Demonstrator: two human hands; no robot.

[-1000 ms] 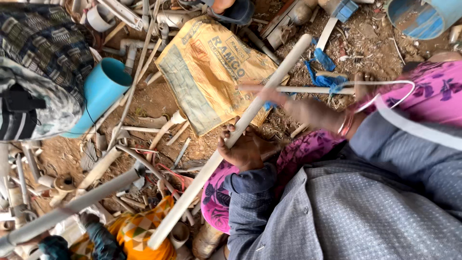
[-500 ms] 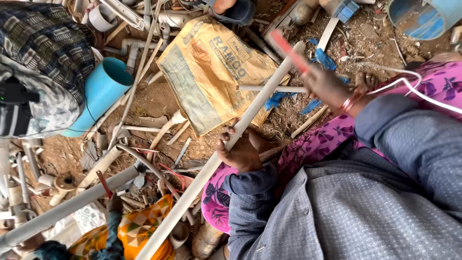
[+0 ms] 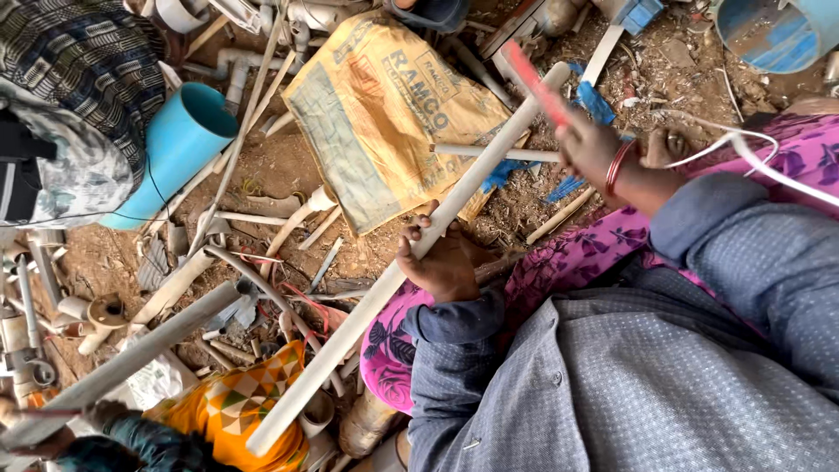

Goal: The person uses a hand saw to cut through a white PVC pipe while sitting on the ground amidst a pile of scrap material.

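Observation:
My left hand (image 3: pixel 444 260) grips a long white pipe (image 3: pixel 350 328) near its middle; the pipe runs slantwise from lower left to upper right over my knee. My right hand (image 3: pixel 587 144), with red bangles on the wrist, is raised near the pipe's far end and holds a thin red blade-like tool (image 3: pixel 531 77), which is blurred. A thinner white pipe (image 3: pixel 489 154) lies crosswise under the long one, on a tan cement sack (image 3: pixel 384 114).
The dirt ground is littered with pipe offcuts and fittings. A wide light-blue pipe (image 3: pixel 170 149) lies at left beside another person's patterned clothing (image 3: pixel 79 61). A grey pipe (image 3: pixel 131 358) lies at lower left. A blue bucket (image 3: pixel 778 31) stands top right.
My right hand has lifted off the thin crosswise pipe and swung up toward the long pipe's far end with the red tool. My left hand keeps its grip on the pipe.

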